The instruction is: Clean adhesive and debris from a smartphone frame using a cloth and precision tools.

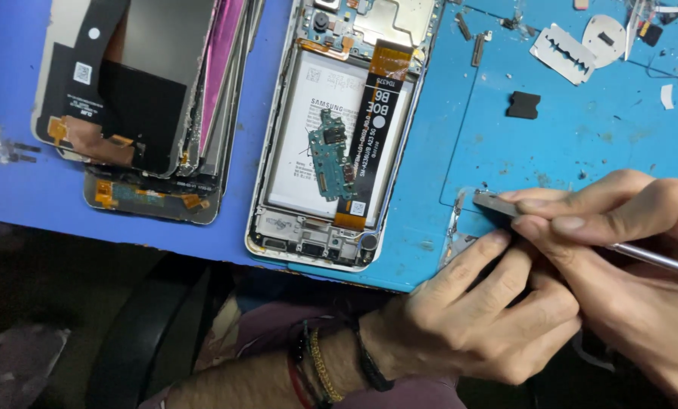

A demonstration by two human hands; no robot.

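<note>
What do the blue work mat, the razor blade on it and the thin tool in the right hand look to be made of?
The blue work mat looks like matte silicone or rubber: soft moulded ridges, scuffed and dusty. The razor blade looks like thin bare steel, pale grey with a slotted middle. The thin tool in the right hand seems polished metal, since its shaft shows a bright highlight.

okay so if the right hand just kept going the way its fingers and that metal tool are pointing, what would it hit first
The right hand points left. First in line is the small grey part already at its fingertips, pinched with the left hand. Beyond that, probably the opened phone on the blue mat, though depth is unclear.
</note>
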